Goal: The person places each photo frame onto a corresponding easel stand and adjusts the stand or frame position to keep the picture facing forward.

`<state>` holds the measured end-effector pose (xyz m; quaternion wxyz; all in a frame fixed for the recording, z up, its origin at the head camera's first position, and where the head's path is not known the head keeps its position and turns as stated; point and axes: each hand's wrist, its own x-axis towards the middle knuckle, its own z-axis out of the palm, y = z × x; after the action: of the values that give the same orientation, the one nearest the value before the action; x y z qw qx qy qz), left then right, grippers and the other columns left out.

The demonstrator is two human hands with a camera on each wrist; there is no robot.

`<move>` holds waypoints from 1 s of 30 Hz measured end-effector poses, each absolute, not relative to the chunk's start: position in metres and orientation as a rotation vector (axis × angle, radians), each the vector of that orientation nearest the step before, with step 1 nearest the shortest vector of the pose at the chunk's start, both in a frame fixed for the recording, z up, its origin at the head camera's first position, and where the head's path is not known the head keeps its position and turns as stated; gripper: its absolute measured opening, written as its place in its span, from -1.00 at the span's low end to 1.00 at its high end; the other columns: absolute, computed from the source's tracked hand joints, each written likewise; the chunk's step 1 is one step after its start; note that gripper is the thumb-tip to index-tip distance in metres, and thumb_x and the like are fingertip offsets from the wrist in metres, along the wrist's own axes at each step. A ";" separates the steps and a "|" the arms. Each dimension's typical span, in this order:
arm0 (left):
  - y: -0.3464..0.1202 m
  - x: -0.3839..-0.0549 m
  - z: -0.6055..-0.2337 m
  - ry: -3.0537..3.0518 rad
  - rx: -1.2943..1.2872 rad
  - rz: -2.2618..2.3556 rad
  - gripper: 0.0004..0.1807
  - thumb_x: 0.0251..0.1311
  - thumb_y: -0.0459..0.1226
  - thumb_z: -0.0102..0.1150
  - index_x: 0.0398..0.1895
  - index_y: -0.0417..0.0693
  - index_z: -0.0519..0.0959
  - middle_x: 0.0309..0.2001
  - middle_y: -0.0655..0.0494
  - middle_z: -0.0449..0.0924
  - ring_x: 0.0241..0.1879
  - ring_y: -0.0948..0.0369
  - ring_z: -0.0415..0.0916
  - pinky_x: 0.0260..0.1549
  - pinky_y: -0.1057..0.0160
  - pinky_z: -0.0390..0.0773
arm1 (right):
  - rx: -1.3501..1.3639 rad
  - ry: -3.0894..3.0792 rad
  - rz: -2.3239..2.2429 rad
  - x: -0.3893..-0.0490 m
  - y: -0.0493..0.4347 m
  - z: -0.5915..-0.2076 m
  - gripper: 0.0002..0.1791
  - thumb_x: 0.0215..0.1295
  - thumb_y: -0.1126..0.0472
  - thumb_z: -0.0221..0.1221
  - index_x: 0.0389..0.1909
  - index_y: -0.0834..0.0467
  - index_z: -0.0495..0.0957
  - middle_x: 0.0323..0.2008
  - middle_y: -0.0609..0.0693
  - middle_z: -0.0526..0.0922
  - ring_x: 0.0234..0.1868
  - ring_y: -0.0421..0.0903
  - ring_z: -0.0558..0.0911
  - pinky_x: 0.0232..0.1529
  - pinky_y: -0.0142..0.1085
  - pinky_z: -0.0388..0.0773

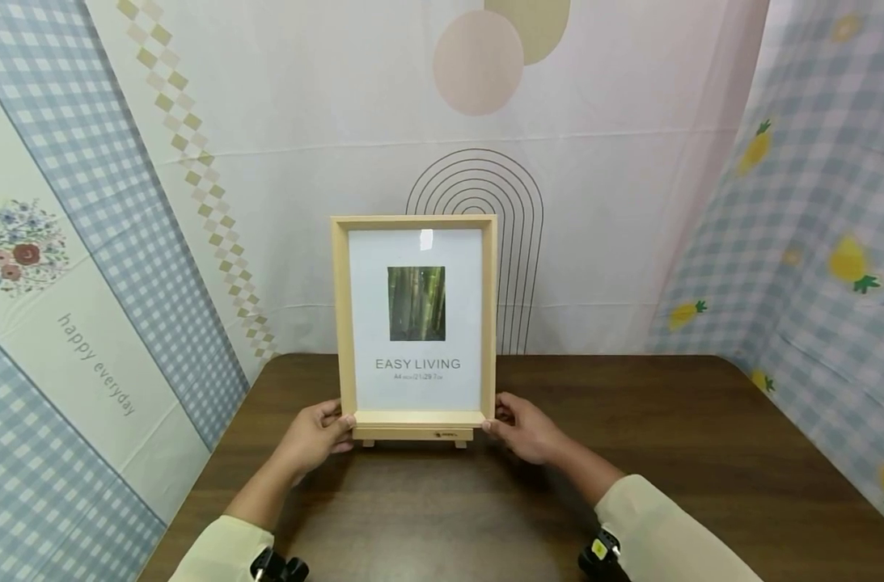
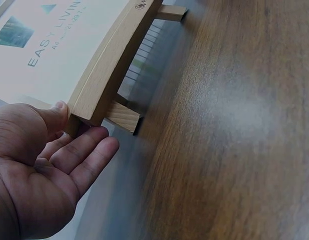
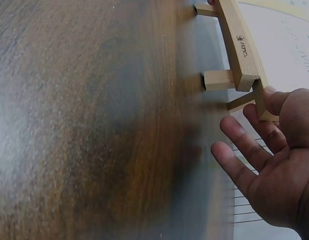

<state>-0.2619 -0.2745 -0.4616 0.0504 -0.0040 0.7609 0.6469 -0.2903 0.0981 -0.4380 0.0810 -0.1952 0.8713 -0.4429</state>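
Note:
A light-wood picture frame (image 1: 488, 323) stands upright on a small wooden easel (image 1: 412, 434). Its white insert (image 1: 416, 392) reads "EASY LIVING" below a bamboo photo (image 1: 416, 304). My left hand (image 1: 314, 436) pinches the frame's lower left corner, thumb on the front and fingers curled behind and below. At the lower right corner, my right hand (image 1: 525, 428) does the same, its thumb against the edge. In the right wrist view, two fingers of that hand spread free beneath the corner. Short easel legs (image 2: 124, 117) with dark tips show under the ledge; the frame hides most of the easel.
The dark brown wooden table (image 1: 667, 453) extends to both sides and in front of the easel. Behind it hangs a pale patterned cloth (image 1: 594, 242); checked cloths (image 1: 835, 339) flank the table. Black wrist devices (image 1: 602, 554) sit at both sleeves.

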 end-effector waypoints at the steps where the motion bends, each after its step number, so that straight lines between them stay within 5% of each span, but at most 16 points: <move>1: -0.274 -0.262 -0.462 2.319 -0.010 1.969 -0.44 0.51 -0.37 0.07 0.45 -0.49 0.24 0.15 -0.42 0.56 0.07 -0.14 0.63 -0.08 0.04 0.70 | -0.583 2.606 -1.323 -0.290 0.099 -0.438 -0.64 0.49 0.18 0.23 0.16 0.29 0.50 -0.05 0.07 0.66 -0.14 -0.10 0.63 -0.22 -0.22 0.63; 30: -0.263 -0.260 -0.464 2.296 0.034 1.970 -0.44 0.47 -0.37 0.14 0.43 -0.47 0.30 0.14 -0.39 0.58 0.03 -0.13 0.66 -0.10 0.02 0.71 | -0.476 2.598 -1.343 -0.276 0.112 -0.437 -0.60 0.47 0.17 0.26 0.19 0.30 0.49 -0.04 0.09 0.66 -0.22 -0.07 0.64 -0.33 -0.23 0.65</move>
<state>-0.2598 -0.2627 -0.4642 0.0582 0.0111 0.7576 0.6501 -0.2764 0.1125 -0.4373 0.0891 -0.1599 0.8733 -0.4515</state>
